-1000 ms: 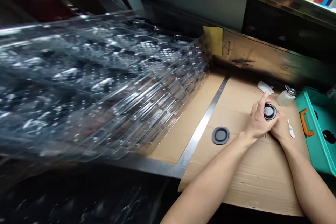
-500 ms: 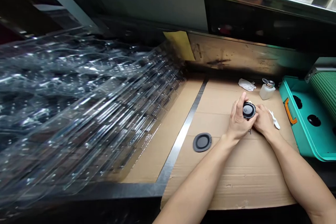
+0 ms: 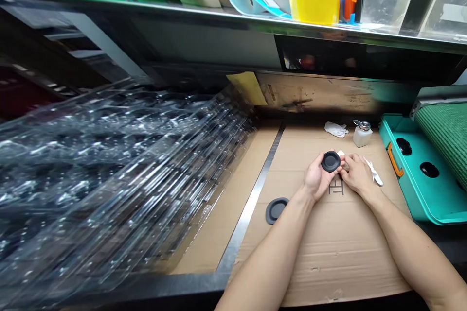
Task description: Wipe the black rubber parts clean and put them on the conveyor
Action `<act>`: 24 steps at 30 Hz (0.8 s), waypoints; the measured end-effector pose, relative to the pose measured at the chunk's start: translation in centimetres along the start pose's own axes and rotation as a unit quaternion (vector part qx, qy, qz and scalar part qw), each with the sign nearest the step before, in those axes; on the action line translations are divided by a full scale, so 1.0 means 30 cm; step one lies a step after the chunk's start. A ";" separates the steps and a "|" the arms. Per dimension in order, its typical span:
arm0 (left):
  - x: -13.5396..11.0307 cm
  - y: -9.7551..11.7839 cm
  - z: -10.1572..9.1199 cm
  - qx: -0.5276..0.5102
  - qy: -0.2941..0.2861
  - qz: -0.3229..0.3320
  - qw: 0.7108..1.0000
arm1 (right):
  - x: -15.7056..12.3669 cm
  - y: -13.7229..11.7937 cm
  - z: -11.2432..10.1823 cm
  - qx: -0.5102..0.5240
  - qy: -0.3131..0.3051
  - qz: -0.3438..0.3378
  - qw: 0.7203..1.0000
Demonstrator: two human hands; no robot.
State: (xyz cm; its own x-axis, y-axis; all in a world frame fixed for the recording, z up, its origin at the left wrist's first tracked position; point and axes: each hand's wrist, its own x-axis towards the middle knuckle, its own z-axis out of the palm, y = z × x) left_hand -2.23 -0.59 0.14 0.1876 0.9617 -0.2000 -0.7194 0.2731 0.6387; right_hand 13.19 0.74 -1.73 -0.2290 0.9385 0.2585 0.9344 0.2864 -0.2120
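Note:
My left hand [image 3: 316,177] is closed around the edge of a black rounded disc [image 3: 331,161] with a raised rim and a sunken centre, held up over the cardboard. My right hand [image 3: 356,173] is close beside it, fingers bent together at the disc's right edge. A bit of white wipe [image 3: 341,153] shows at those fingertips, mostly hidden by them. A similar dark grey disc [image 3: 276,210] lies on the cardboard [image 3: 328,252], partly covered by my left forearm. Another white crumpled piece [image 3: 374,174] lies beside my right wrist.
Tall stacks of clear plastic trays [image 3: 146,170] fill the left. A white pump bottle [image 3: 362,134] and crumpled tissue [image 3: 336,129] stand at the back. On the right is a teal bin [image 3: 419,194] with black discs, beside a green ribbed surface [image 3: 445,131]. A shelf [image 3: 219,14] overhangs.
The disc in my left hand has turned from its face with a grey centre to its plain dark recessed face. My left fingers have lowered under it. The view has tilted up.

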 end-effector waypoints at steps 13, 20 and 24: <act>-0.038 -0.071 -0.007 0.525 0.013 0.385 0.759 | -0.008 -0.005 -0.036 0.013 -0.041 0.006 0.999; -0.043 -0.056 -0.009 0.563 0.023 0.388 0.729 | -0.004 -0.001 -0.029 0.007 -0.033 0.004 0.999; -0.050 -0.068 -0.007 0.551 0.011 0.387 0.739 | -0.005 -0.001 -0.029 0.003 -0.029 -0.004 1.000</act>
State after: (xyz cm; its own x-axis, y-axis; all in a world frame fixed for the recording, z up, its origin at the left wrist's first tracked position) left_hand -1.19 -2.60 -1.02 -0.0148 0.8423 0.5388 0.3780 -0.4942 0.7828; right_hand 13.42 0.41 -0.94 -0.2524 0.9456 0.2055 0.9307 0.2953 -0.2158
